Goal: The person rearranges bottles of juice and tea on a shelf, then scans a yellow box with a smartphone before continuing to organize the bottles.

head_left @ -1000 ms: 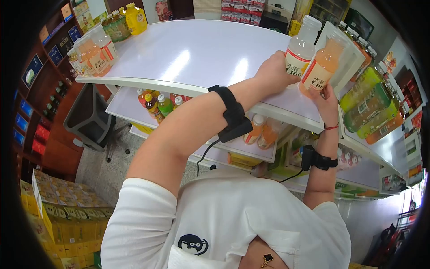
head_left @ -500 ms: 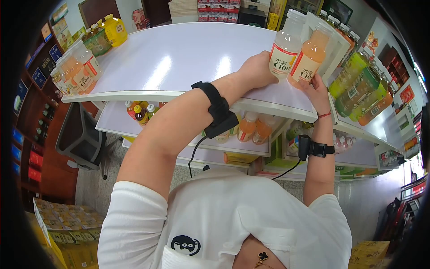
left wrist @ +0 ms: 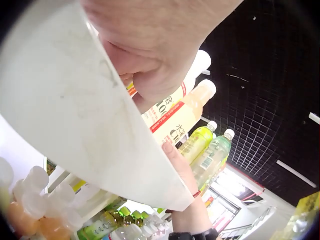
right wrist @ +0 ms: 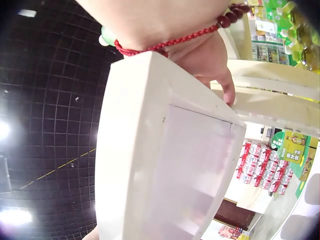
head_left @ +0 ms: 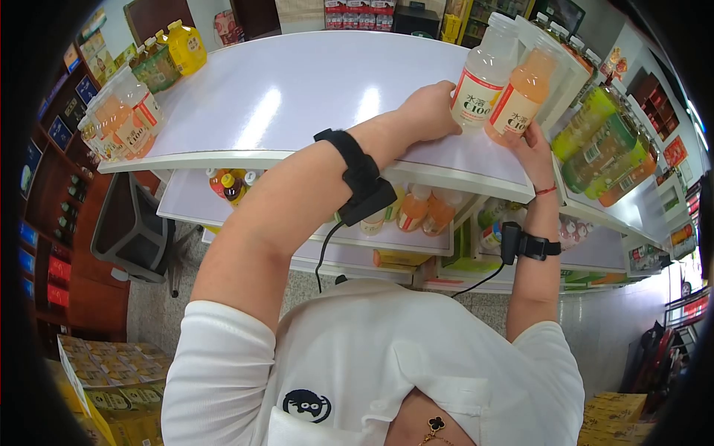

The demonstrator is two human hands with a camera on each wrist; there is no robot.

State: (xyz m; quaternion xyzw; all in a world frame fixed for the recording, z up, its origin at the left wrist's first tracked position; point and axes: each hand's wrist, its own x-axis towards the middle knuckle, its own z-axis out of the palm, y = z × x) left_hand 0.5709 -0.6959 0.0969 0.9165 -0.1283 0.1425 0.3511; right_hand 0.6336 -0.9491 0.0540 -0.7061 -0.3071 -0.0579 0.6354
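Two C100 drink bottles stand side by side near the right corner of the white shelf top (head_left: 312, 82). My left hand (head_left: 430, 111) grips the lower part of the clear bottle (head_left: 482, 78) from its left side; its far fingers are hidden. To the right is the orange bottle (head_left: 524, 93), held low on its label by my right hand (head_left: 534, 156). In the left wrist view my left hand (left wrist: 155, 45) covers part of the clear bottle, and a digit of my right hand (left wrist: 175, 157) lies against the orange bottle (left wrist: 181, 117). The right wrist view shows my right hand (right wrist: 205, 62) past the shelf's edge.
Several similar bottles (head_left: 123, 123) stand at the shelf top's left end, with a yellow bottle (head_left: 186, 48) behind. A white upright panel (head_left: 561, 93) rises beside the orange bottle. Large green bottles (head_left: 606, 141) line the right side. More bottles (head_left: 416, 208) fill the shelf below.
The head view has shifted, moving the scene leftward. The clear bottle now shows more of its label, standing slightly farther left beside the orange one. Both hands remain on their bottles.
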